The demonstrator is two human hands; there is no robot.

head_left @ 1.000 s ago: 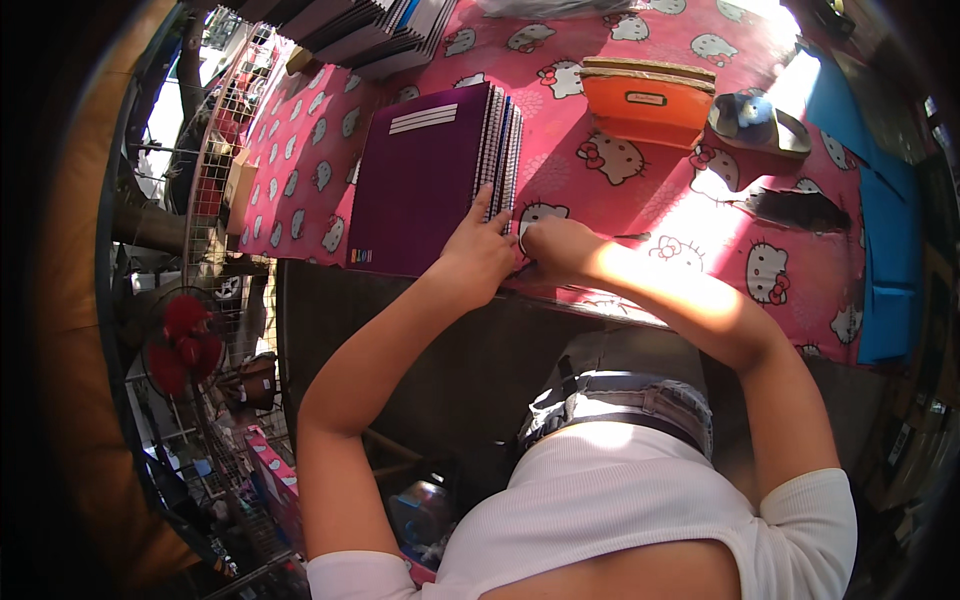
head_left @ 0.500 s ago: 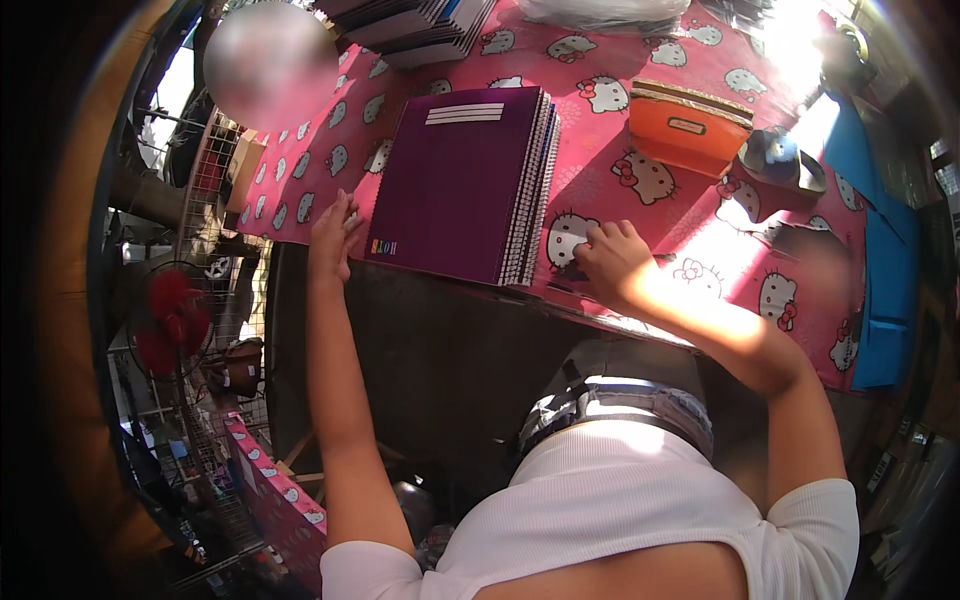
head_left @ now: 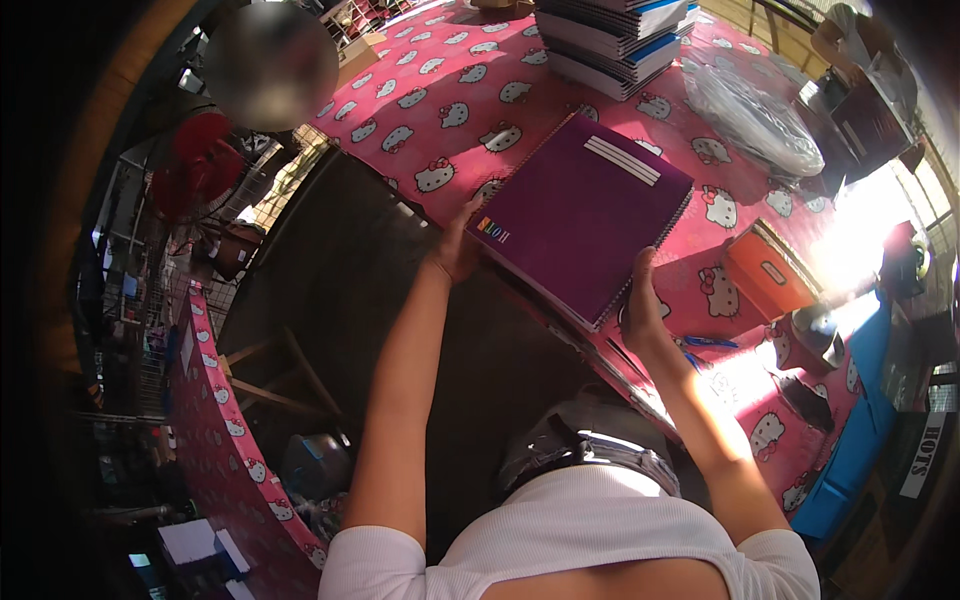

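Observation:
A stack of purple spiral notebooks (head_left: 590, 215) sits at an angle at the near edge of the table, its wire bindings along the sides. My left hand (head_left: 458, 245) grips its left near corner, with the fingers partly hidden by the cover. On the other side, my right hand (head_left: 642, 308) presses against the right near edge, thumb pointing up. Blue-handled scissors (head_left: 710, 342) lie on the cloth just right of that hand.
A pink patterned cloth (head_left: 450, 115) covers the table. Toward the back stand piled notebooks (head_left: 610, 50) beside a clear plastic bag (head_left: 755, 120). At right are an orange box (head_left: 770, 270), a tape dispenser (head_left: 818, 335) and blue folders (head_left: 850, 450). A red fan (head_left: 200, 165) stands left.
My view has swung left. Both hands, formerly apart from the notebook stack, now hold its sides, and the stack has turned clockwise. The scissors have come into sight.

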